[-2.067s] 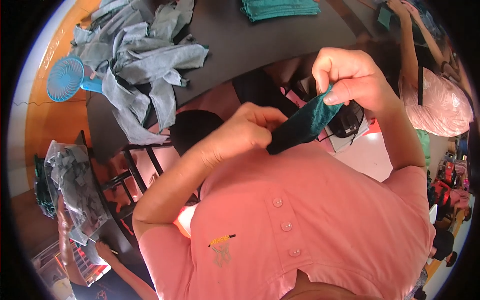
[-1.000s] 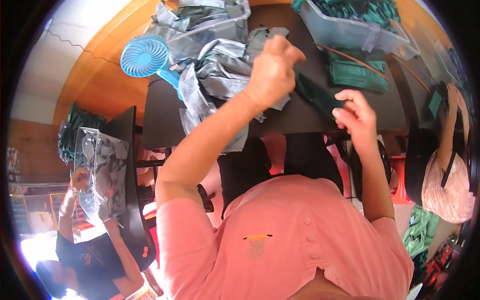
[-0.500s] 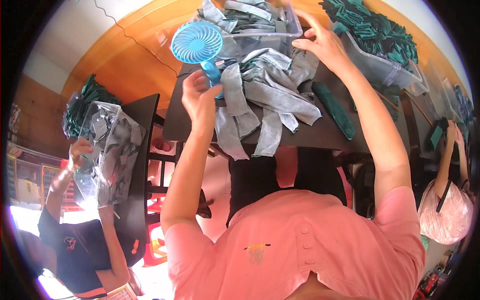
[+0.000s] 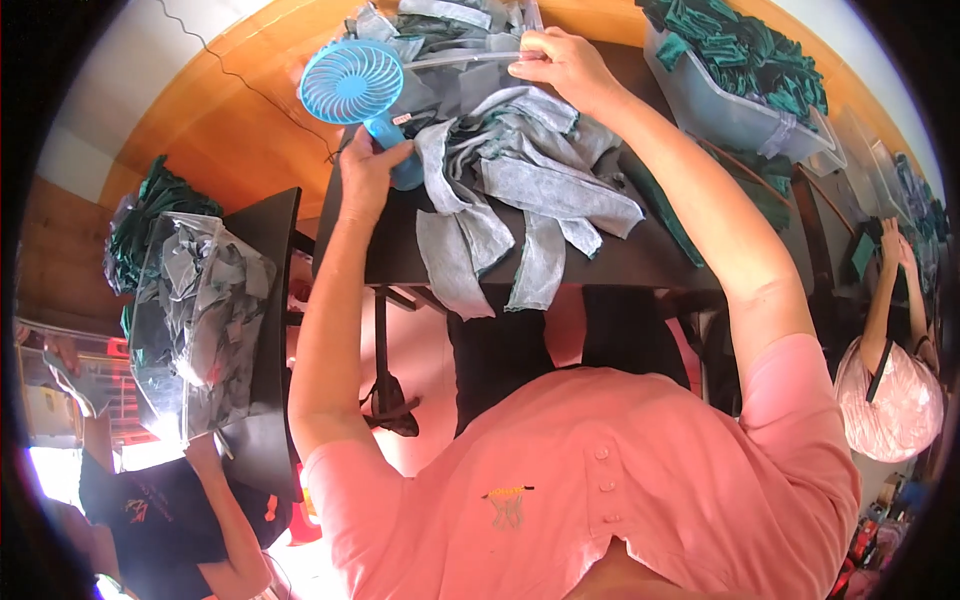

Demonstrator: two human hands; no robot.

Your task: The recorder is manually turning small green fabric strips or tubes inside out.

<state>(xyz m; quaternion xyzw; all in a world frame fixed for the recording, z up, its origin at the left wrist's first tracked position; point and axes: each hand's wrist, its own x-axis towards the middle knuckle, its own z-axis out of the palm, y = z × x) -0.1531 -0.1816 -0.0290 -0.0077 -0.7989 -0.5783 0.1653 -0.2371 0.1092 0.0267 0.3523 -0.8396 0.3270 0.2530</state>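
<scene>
My left hand (image 4: 366,172) is closed around the handle of a small blue handheld fan (image 4: 352,84), with the thumb across the handle. Some of its fingers are hidden. At the far edge of the table, my right hand (image 4: 570,68) grips the rim near the right corner of a clear plastic bin (image 4: 465,60). Grey fabric strips (image 4: 445,12) fill that bin. Between my arms lies a loose pile of grey fabric strips (image 4: 560,190), some hanging over the table's near edge. A dark green fabric piece (image 4: 668,205) lies partly behind my right forearm.
On the right stands a bin (image 4: 720,110) heaped with dark green fabric (image 4: 745,60). To the left, another clear bin (image 4: 190,320) of grey pieces sits on a dark table (image 4: 265,400), where a person in dark clothing (image 4: 165,520) works. Another person (image 4: 885,400) is at far right.
The fan has shifted left with my left hand on it. My right hand has closed on the bin's rim, and the bin has moved left. The loose strips stay nearly in place.
</scene>
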